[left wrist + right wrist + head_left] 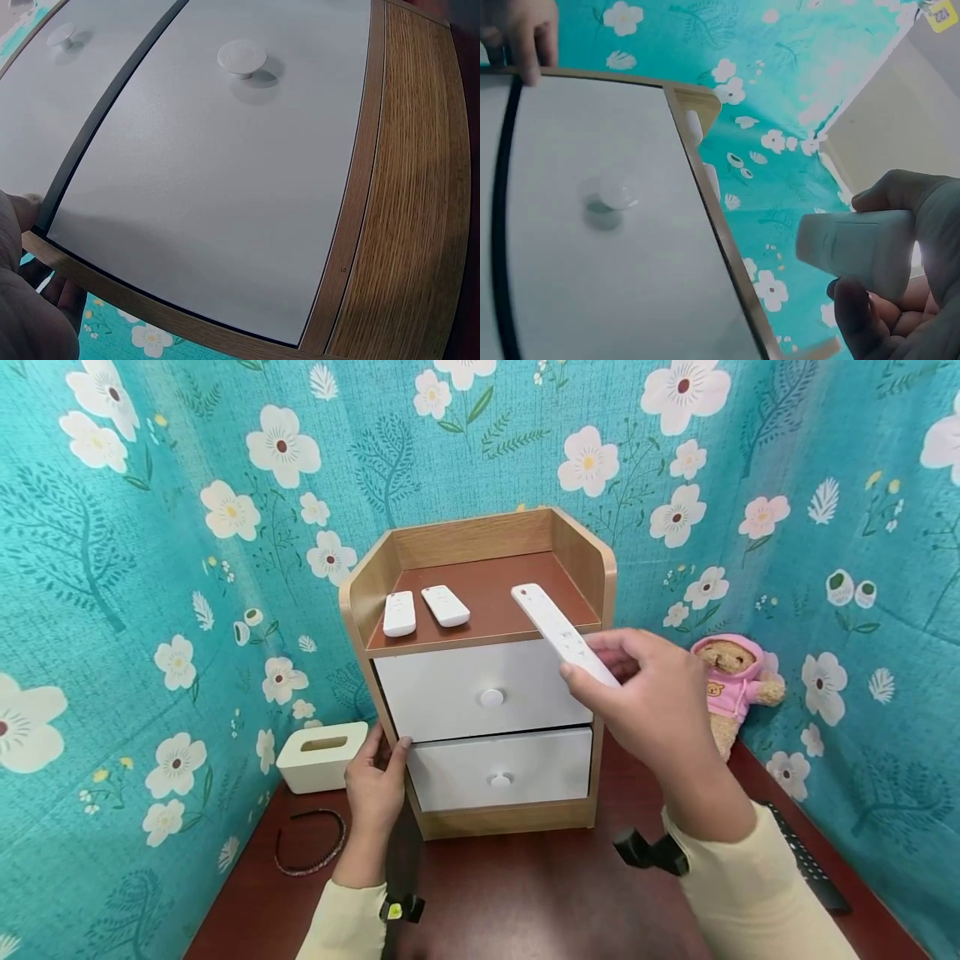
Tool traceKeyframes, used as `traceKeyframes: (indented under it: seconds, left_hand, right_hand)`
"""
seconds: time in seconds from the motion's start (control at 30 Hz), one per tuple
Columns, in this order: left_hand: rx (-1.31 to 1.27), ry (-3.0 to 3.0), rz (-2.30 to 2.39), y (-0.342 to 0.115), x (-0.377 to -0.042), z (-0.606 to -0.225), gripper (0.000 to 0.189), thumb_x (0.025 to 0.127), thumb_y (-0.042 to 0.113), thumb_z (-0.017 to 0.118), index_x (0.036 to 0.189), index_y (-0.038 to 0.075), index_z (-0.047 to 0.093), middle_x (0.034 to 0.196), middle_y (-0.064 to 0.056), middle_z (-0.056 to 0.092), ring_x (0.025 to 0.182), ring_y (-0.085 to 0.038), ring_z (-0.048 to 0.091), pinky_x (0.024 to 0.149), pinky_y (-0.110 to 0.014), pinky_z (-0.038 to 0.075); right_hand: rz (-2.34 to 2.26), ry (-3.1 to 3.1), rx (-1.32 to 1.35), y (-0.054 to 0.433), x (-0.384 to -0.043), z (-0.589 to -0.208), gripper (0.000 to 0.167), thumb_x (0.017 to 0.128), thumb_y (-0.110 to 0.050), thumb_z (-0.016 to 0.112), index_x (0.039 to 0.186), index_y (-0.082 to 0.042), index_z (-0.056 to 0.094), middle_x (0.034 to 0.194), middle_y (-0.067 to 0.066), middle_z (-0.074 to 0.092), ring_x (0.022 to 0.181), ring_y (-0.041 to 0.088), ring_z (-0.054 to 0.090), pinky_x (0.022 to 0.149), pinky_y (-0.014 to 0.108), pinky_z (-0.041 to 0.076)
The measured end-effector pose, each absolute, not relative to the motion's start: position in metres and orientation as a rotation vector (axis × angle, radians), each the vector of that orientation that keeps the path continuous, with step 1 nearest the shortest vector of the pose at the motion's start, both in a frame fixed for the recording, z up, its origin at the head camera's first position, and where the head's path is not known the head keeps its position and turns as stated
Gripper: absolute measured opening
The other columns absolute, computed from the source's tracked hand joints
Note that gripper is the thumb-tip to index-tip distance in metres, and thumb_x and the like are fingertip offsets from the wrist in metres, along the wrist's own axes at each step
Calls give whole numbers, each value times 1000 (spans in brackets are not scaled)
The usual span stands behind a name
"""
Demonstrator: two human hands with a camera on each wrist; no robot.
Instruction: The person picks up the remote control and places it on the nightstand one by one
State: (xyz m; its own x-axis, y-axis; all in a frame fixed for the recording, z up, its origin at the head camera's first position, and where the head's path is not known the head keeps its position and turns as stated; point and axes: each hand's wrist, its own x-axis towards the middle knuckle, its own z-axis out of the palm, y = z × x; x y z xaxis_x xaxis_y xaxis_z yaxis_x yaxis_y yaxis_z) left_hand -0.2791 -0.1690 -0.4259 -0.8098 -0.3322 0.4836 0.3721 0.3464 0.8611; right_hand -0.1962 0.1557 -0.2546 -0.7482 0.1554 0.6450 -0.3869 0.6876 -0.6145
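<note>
My right hand (652, 693) pinches a white remote control (557, 628) between thumb and fingers, held up at a slant before the top of a small wooden cabinet (510, 817). In the right wrist view the remote's underside (847, 244) shows. My left hand (375, 785) grips the cabinet's left side edge, thumb on the front by the gap between the drawers, fingers partly hidden behind the side. The upper white drawer (435, 693) and lower white drawer (457, 777) each carry a round knob. Two more white remotes (400, 612) (447, 607) lie on the brown top shelf.
A cream tissue box (318, 777) and a dark headband (341, 839) lie left of the cabinet. To the right sit a teddy bear in a pink hoodie (726, 689) and a black keyboard (813, 868). Flowered teal cloth (450, 460) surrounds the dark red table (525, 893).
</note>
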Motion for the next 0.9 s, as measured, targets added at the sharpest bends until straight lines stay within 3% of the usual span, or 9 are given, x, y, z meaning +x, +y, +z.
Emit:
traceKeyframes:
  seconds: [0.1, 0.53, 0.63, 0.73, 0.83, 0.9]
  left_hand:
    - [-31, -2005, -1514, -169, -279, -426, 52, 104, 24, 78, 152, 8, 64, 125, -22, 77, 100, -6, 67, 80, -10, 53]
    - [-43, -2010, -1495, -169, -280, -426, 49, 103, 23, 79, 149, 8, 68, 117, -20, 78, 93, -7, 66, 75, -11, 53]
    - [-51, -2007, -1507, -169, -280, -425, 49, 103, 24, 79, 148, 9, 68, 118, -19, 78, 93, -6, 67, 75, -11, 53]
    - [-56, -2004, -1521, -168, -280, -425, 48, 103, 23, 79, 148, 9, 68, 118, -19, 78, 94, -8, 68, 76, -11, 54]
    - [-51, -2002, -1525, -168, -279, -425, 49, 103, 23, 79, 149, 8, 68, 120, -20, 78, 96, -9, 69, 77, -11, 54]
    - [-46, -1999, -1525, -168, -278, -426, 50, 103, 23, 79, 150, 8, 67, 122, -20, 78, 97, -10, 69, 78, -10, 54]
  right_hand:
    - [999, -2263, 173, 144, -209, -237, 47, 91, -53, 81, 118, -15, 83, 99, 7, 82, 87, 23, 70, 72, 39, 51]
    - [868, -2419, 152, 105, -269, -192, 46, 93, -48, 71, 117, -9, 78, 110, 9, 80, 100, 28, 67, 83, 46, 54]
    - [854, -2458, 144, 98, -284, -187, 40, 92, -47, 68, 107, -10, 79, 102, 6, 79, 95, 26, 67, 80, 43, 53]
    - [856, -2494, 123, 93, -297, -186, 32, 89, -44, 67, 88, -13, 75, 83, 1, 73, 87, 23, 63, 72, 39, 50]
    - [835, -2524, 118, 89, -306, -186, 34, 88, -42, 66, 68, -15, 62, 61, -4, 54, 75, 20, 55, 63, 35, 42]
    - [794, -2534, 120, 87, -310, -186, 42, 89, -41, 67, 60, -15, 51, 56, -7, 40, 69, 19, 47, 60, 33, 35]
